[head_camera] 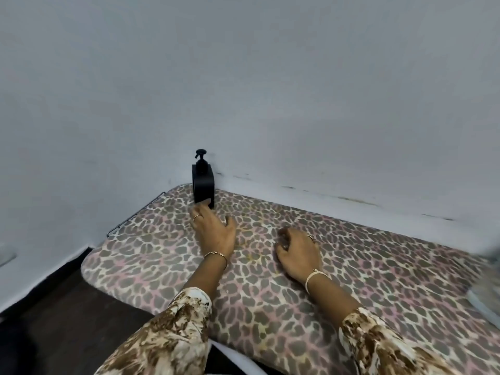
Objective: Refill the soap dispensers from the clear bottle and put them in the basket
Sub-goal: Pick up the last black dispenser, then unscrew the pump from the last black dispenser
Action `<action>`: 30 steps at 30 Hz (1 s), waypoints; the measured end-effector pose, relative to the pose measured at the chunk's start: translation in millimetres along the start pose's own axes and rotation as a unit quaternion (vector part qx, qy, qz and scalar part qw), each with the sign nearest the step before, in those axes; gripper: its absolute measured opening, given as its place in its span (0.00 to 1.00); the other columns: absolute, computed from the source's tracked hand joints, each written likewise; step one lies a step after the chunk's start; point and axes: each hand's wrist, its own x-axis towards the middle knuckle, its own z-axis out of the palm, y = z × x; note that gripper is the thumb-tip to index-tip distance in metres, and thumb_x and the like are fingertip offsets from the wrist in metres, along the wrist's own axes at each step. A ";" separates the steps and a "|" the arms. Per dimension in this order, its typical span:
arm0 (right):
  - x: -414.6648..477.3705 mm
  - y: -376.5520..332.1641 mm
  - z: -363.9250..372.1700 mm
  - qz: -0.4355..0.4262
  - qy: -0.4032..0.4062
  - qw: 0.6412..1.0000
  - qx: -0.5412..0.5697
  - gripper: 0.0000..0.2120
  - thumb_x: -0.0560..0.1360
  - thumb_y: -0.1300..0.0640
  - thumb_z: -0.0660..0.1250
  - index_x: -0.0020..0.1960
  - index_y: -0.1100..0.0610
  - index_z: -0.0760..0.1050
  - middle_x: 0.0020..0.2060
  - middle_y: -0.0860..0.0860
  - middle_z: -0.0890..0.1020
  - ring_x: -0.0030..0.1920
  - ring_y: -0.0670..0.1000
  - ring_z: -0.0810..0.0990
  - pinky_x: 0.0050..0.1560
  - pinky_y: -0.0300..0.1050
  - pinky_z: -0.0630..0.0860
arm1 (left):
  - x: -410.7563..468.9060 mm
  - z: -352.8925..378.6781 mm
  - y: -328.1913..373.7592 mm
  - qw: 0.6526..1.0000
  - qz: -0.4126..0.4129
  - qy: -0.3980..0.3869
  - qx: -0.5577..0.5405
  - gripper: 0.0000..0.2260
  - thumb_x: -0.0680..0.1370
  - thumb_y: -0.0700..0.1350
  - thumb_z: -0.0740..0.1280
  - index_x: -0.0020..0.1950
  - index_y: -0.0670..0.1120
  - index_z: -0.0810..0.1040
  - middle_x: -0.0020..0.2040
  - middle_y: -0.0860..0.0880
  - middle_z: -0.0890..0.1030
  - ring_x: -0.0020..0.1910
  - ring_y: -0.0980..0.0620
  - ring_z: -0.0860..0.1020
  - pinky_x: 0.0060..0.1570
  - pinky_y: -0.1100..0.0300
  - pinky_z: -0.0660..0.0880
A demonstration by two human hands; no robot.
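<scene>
A black square soap dispenser point(203, 185) with a pump top stands upright at the far left corner of the leopard-print board point(351, 280), against the wall. My left hand point(213, 228) reaches toward it with fingers apart; the fingertips touch its lower front. It holds nothing. My right hand point(296, 253) rests on the board to the right, fingers loosely curled and empty. No clear bottle or basket shows plainly.
A grey wall point(270, 90) runs right behind the board. A thin metal rail point(132, 216) edges the board's left end. Dark floor point(54, 320) lies to the lower left. A blurred pale object point(487, 288) sits at the right edge.
</scene>
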 end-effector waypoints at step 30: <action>24.3 -3.5 17.4 -0.006 0.021 0.991 0.129 0.27 0.73 0.45 0.70 0.70 0.49 0.68 0.64 0.48 0.76 0.62 0.50 0.75 0.64 0.53 0.73 | 21.2 15.4 16.3 0.982 -0.046 -0.096 -0.159 0.16 0.68 0.43 0.76 0.53 0.46 0.78 0.44 0.52 0.79 0.44 0.56 0.80 0.43 0.65 0.75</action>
